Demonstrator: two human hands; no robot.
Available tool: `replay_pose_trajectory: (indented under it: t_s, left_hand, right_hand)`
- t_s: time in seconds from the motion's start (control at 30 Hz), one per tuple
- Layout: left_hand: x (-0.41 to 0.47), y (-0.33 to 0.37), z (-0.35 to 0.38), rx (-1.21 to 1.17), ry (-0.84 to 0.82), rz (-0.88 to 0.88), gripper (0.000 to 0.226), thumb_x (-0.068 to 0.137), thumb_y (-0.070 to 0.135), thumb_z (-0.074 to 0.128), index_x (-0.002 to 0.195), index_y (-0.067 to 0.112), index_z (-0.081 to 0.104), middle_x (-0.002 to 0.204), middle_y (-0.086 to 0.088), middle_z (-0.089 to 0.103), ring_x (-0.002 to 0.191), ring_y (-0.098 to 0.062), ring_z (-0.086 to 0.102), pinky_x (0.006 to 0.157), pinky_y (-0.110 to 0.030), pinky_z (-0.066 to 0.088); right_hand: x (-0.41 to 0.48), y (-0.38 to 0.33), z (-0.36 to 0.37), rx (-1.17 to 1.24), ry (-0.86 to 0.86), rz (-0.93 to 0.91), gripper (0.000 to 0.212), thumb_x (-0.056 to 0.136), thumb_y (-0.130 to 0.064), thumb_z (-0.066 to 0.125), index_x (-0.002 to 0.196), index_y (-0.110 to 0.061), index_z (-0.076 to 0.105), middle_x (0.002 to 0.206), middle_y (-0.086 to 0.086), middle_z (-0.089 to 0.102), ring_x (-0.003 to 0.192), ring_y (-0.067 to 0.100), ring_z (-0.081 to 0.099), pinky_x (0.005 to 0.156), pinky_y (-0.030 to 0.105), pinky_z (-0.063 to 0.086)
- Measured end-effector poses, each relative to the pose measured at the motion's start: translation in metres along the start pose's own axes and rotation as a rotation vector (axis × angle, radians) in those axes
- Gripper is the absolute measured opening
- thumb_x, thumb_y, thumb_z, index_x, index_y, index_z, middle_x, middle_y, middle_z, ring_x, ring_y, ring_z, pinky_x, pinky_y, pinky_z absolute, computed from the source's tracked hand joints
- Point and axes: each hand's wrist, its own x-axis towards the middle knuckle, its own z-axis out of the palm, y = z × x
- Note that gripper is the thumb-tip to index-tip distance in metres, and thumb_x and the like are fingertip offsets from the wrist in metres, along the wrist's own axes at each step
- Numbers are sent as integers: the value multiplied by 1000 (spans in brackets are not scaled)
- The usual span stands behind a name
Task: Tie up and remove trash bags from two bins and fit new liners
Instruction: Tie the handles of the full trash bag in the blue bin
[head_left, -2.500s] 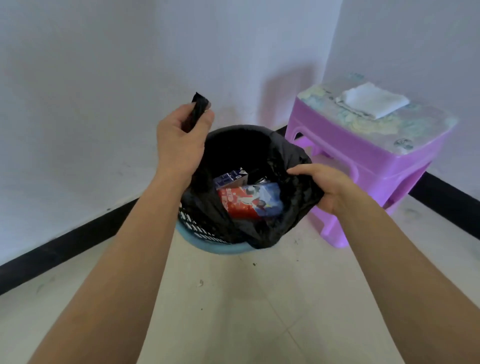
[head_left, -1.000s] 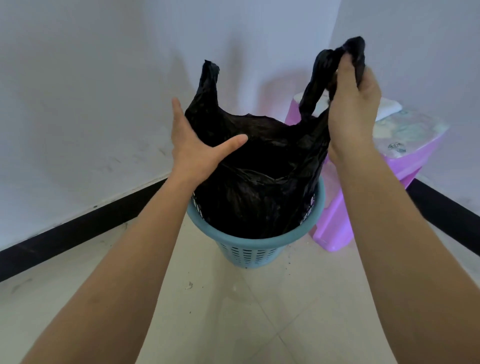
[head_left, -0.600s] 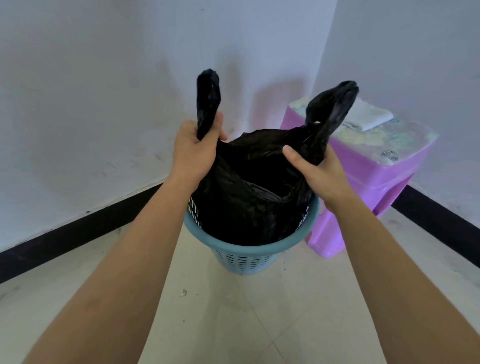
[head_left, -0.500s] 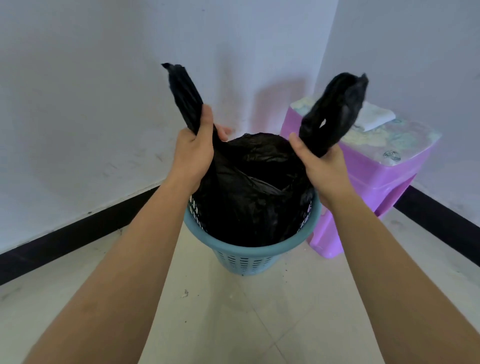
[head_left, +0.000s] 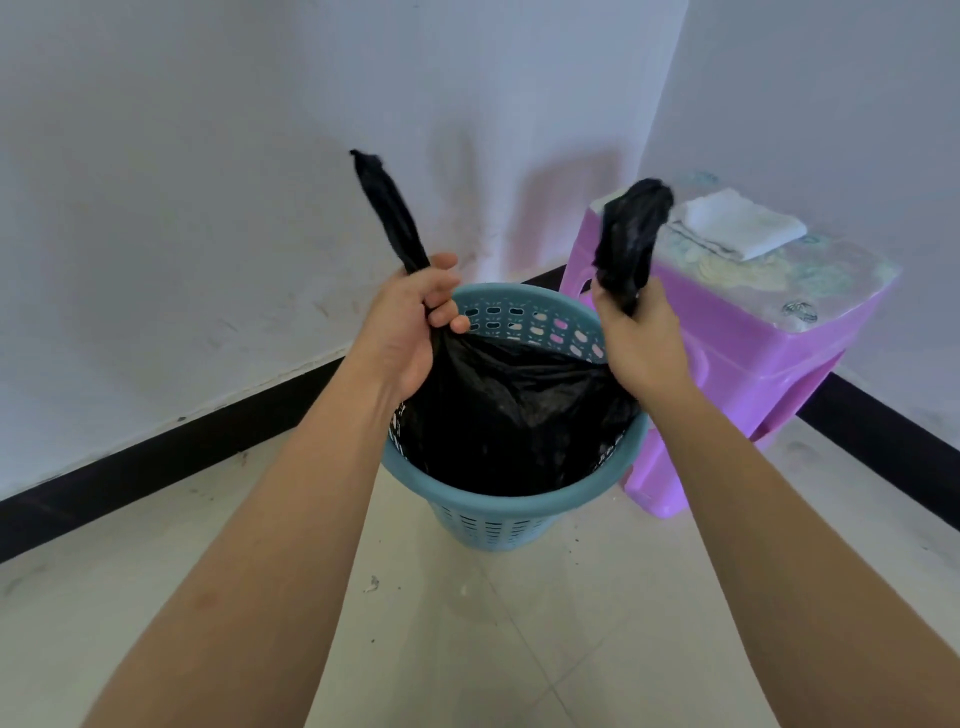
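We see a blue bin (head_left: 519, 512) on the floor (head_left: 467, 649) in a corner, and everything else is placed from it. A black bag (head_left: 509, 415) sits inside the bin, filling most of it; the far inner wall of the bin shows bare above the bag's gathered top.

Above the bin's left rim, our left hand (head_left: 405, 327) is closed in a fist around one handle of the bag, its fingers (head_left: 441, 312) curled tight on the plastic. The free end of that handle (head_left: 389, 208) sticks up out of the fist, leaning away to the left.

Above the bin's right rim, our right hand (head_left: 639, 338) is clenched on the other handle (head_left: 628, 234), which rises from the grip in a bunched loop. We cannot see the right hand's fingers themselves, only its back, yet the handle is plainly gripped.

Between the two hands the bag's mouth is drawn taut across the top of the bin. The handles are apart, not tied.

Just right of the bin stands a purple stool (head_left: 737, 364), touching or nearly touching its rim; we cannot tell which. A folded white cloth (head_left: 743, 228) lies on the stool's top.
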Motion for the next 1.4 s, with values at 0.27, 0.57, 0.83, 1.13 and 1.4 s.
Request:
replay_pose_trajectory:
  t_s: [0.27, 0.57, 0.83, 1.13, 1.4]
  left_hand:
    - [-9, -8, -2, 367, -332, 122, 32, 76, 8, 81, 101, 19, 64, 58, -2, 22, 52, -11, 33, 55, -25, 37]
    - [-3, -9, 1, 8, 0, 51, 42, 96, 29, 63, 54, 21, 61, 45, 10, 41, 37, -6, 31, 41, -20, 33]
    - [4, -3, -16, -182, 16, -36, 23, 91, 13, 67, 79, 18, 47, 58, 5, 20, 48, -8, 21, 48, -21, 33]
    - [-1, -9, -18, -203, -105, -6, 38, 106, 43, 32, 87, 16, 51, 76, -10, 71, 90, -29, 72, 81, -38, 58]
    - [-7, -12, -16, -313, -197, -201, 24, 97, 25, 32, 86, 11, 48, 58, 6, 20, 43, -7, 16, 41, -20, 23]
  right_hand:
    - [-15, -14, 15, -488, -432, -180, 27, 93, -30, 51, 67, -22, 51, 68, -4, 61, 72, 25, 57, 64, 33, 43]
    - [-23, -10, 20, -287, -560, -347, 40, 93, -58, 50, 73, -26, 62, 55, -15, 56, 52, 2, 51, 56, 22, 42]
    - [-18, 17, 10, 154, -408, -140, 40, 100, -48, 49, 74, -29, 72, 86, -8, 75, 89, 10, 69, 95, 34, 50]
    - [-12, 17, 4, 334, -133, 102, 39, 96, -59, 47, 71, -39, 69, 71, -18, 64, 72, 6, 61, 77, 34, 51]
    - [-16, 10, 15, 199, -132, 95, 38, 102, -47, 46, 81, -30, 72, 101, -3, 73, 100, 16, 67, 91, 34, 50]
